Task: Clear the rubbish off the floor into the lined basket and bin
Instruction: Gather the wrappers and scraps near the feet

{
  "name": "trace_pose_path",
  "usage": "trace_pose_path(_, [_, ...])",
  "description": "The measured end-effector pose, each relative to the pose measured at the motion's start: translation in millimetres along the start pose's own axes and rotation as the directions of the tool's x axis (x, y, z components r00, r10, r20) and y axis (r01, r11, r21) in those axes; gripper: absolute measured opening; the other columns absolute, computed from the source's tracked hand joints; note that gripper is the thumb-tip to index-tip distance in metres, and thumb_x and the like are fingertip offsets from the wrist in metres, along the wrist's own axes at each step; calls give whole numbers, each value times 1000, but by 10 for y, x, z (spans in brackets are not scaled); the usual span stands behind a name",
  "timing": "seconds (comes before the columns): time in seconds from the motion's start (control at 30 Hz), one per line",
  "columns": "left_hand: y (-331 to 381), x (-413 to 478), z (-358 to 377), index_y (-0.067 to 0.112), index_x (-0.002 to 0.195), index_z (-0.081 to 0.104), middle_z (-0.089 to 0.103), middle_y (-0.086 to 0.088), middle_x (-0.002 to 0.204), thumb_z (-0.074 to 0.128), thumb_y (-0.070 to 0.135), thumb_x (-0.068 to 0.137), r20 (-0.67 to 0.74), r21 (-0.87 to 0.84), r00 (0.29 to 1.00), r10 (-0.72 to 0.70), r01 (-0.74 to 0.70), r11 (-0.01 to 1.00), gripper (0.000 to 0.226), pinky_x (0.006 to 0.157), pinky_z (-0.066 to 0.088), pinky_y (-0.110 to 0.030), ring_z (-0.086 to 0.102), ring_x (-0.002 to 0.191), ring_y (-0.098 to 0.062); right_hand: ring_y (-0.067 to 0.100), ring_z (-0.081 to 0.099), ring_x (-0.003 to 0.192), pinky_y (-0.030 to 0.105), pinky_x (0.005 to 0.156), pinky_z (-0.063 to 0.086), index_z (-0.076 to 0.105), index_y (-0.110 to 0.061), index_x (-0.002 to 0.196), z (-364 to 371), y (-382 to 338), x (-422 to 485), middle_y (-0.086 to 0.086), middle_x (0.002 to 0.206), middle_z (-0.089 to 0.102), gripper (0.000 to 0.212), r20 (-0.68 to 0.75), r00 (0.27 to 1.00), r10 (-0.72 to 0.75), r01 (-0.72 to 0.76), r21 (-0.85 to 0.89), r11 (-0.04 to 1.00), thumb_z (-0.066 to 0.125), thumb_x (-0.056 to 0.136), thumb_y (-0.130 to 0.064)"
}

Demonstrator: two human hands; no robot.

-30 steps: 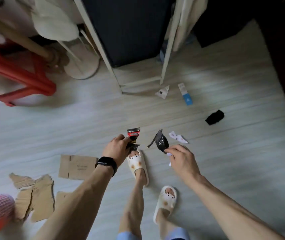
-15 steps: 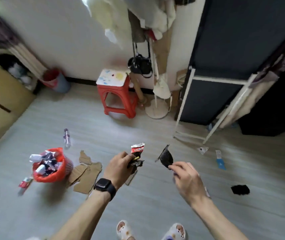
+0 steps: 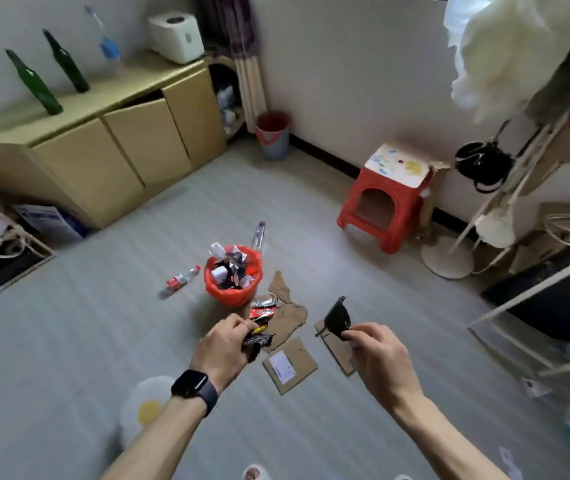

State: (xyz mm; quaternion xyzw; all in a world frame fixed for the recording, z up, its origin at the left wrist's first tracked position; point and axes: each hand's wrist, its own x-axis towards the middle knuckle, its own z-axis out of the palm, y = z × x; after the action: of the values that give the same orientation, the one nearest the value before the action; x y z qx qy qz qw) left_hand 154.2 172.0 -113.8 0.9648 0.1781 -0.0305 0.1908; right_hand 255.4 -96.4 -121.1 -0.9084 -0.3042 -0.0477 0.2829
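Observation:
My left hand (image 3: 222, 344) grips a bunch of red and black snack wrappers (image 3: 261, 322) at mid-frame. My right hand (image 3: 378, 355) pinches a crumpled black wrapper (image 3: 337, 318) held up beside it. Ahead of both hands stands the small basket with a red liner (image 3: 233, 294), heaped with wrappers. Far back by the wall stands a blue bin with a red liner (image 3: 273, 131). On the floor lie torn cardboard pieces (image 3: 290, 365), a small plastic bottle (image 3: 179, 281) left of the basket and another bottle (image 3: 258, 235) behind it.
A red stool (image 3: 385, 202) stands to the right by the wall, beside a coat stand base (image 3: 448, 259). A tan cabinet (image 3: 103, 140) with green bottles on top runs along the left. A white metal rack (image 3: 533, 306) is at right. Paper scraps (image 3: 533, 388) lie at lower right.
My view has swung left and up, bringing the red-lined basket nearer to the centre. Both hands keep hold of their wrappers and have moved towards the basket.

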Motion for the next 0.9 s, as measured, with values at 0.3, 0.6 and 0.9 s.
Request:
trace_pose_path(0.3, [-1603,505,-542,37,116,65,60,13,109,65,34,86,14,-1,969,-246,246,969,31,71,50,-29,61,97,-18,23,68,77,28,67,53,80,-17,88,1075,-1044,995,-1,90,73,39,155,985,81,-97,94,991,82,62,12])
trace_pose_path(0.6, [-2391,1723,-308,36,120,60,56,8,110,56,29,88,128,48,941,-314,310,949,33,74,51,-33,61,97,-24,21,68,82,24,69,48,80,-23,91,2196,-1016,2156,-5,94,72,37,297,940,168,-199,78,977,78,69,7])
trace_pose_path(0.9, [-3293,3352,796,37,141,36,50,-1,119,46,18,93,397,189,889,-229,166,968,53,79,50,-41,56,110,-27,26,62,101,34,82,50,76,-21,102,3829,-570,3159,2,106,68,32,454,812,365,-397,-27,917,58,82,-2])
